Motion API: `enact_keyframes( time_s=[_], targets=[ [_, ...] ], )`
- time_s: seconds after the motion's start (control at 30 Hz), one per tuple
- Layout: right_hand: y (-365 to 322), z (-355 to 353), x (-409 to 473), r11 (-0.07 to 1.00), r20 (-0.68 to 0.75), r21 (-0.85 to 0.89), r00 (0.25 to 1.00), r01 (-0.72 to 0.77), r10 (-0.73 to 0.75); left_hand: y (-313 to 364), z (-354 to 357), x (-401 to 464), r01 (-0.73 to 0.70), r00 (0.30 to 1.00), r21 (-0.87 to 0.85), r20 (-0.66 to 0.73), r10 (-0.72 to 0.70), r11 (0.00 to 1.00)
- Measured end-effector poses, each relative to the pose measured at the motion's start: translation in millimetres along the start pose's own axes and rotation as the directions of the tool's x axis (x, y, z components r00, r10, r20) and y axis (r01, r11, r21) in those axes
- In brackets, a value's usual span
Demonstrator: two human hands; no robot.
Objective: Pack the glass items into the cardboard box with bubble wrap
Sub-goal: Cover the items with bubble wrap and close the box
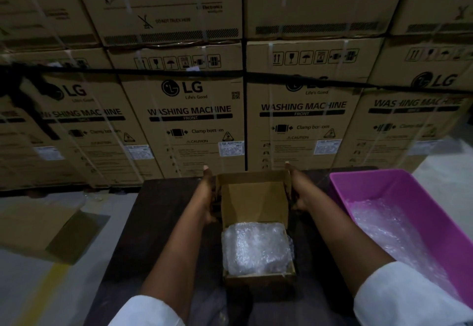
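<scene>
Cardboard box point(256, 199) on dark worktop point(153, 223), lid raised. Bubble wrap bundle point(257, 247) fills box interior. Left hand point(208, 195) presses left lid flap, grip closed on box. Right hand point(298, 192) holds right flap, likewise closed on box. Pink tub point(435, 213) right of box, contains bubble wrap.

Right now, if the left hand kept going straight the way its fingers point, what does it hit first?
Probably the stacked washing machine boxes behind the table. The left hand points away from the person along the small box's lid; nothing else shows in that line, though depth is unclear.
</scene>
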State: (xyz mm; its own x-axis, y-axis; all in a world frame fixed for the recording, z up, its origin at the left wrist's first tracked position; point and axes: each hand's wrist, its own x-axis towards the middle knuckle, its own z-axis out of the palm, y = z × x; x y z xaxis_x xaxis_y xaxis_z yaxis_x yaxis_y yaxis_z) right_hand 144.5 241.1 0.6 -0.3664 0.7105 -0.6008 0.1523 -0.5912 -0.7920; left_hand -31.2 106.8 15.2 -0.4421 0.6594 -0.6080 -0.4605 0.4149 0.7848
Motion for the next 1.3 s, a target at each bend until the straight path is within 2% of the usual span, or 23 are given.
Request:
enact_keyframes(
  time_s=[0.1, 0.4, 0.57, 0.67, 0.8, 0.93, 1.1, 1.17, 1.3],
  targets=[
    [9, -3, -8, 0.998, -0.037, -0.063, 0.999, 0.013, -0.016, -6, -5, -12, 0.052, 0.997, 0.040, 0.054, -0.055, 0.998],
    [53, -8, -22, 0.998, -0.127, -0.051, 0.991, 0.033, -0.039, -40, -9, -22, 0.067, 0.996, -0.045, -0.051, -0.069, 0.997],
    [59, -10, -33, 0.988, -0.133, -0.153, 0.990, 0.026, -0.047, -52, -6, -23, 0.044, 0.996, -0.019, -0.082, -0.046, 0.999],
    [69, -10, -38, 0.955, -0.119, -0.293, 0.990, 0.039, -0.077, -63, -6, -27, 0.067, 0.997, 0.021, -0.049, -0.066, 0.998],
    [88, -10, -41, 0.920, -0.131, -0.385, 0.982, 0.074, -0.134, -84, -8, -29, 0.019, 0.993, 0.098, -0.120, -0.007, 0.995],
    [94, -10, -42, 0.914, -0.153, -0.404, 0.983, 0.035, -0.105, -91, -6, -34, -0.031, 0.989, 0.138, -0.139, 0.050, 0.990],
    [98, -9, -46, 0.892, -0.136, -0.451, 0.988, 0.006, -0.076, -93, -1, -31, -0.089, 0.973, 0.310, -0.175, 0.148, 0.947],
    [96, -9, -46, 0.900, -0.118, -0.435, 0.991, 0.010, -0.068, -86, 2, -36, -0.070, 0.977, 0.342, -0.168, 0.134, 0.937],
    [90, -11, -44, 0.900, -0.104, -0.435, 0.994, -0.015, -0.034, -80, 1, -28, -0.012, 0.994, 0.256, -0.104, 0.040, 0.967]
  ],
)
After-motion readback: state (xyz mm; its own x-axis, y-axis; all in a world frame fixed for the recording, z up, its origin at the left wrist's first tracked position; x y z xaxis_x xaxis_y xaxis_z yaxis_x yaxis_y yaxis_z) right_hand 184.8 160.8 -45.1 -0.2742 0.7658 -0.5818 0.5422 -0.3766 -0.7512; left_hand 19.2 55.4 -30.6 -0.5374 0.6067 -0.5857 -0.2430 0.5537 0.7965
